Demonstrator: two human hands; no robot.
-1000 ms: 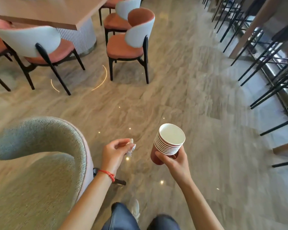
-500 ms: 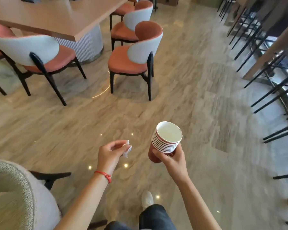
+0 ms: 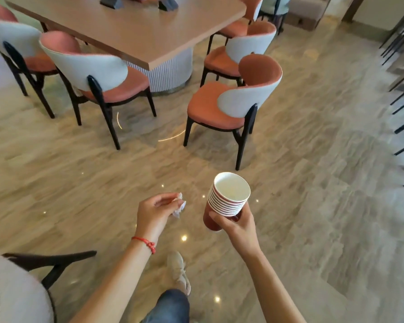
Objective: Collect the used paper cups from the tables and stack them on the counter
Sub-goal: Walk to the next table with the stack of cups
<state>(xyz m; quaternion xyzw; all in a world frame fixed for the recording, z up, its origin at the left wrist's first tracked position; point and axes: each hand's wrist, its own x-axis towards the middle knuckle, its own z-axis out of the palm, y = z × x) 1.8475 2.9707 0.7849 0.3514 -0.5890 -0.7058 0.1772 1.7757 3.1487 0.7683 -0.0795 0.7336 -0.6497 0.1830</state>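
Right hand [image 3: 236,226] grips one stack of cups [image 3: 226,201], about nine nested, mouths up, axis tilted. Left hand [image 3: 153,214] pinches one crumpled tissue [image 3: 179,206].

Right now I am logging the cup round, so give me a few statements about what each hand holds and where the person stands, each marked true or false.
1. The right hand grips a nested stack of red-and-white paper cups. True.
2. The left hand is empty. False: it pinches a crumpled white scrap of tissue.
3. The stack rests on the long wooden table. False: it is carried above the floor.
4. The topmost cup looks empty. True.
5. A red cord bracelet sits on the left wrist. True.
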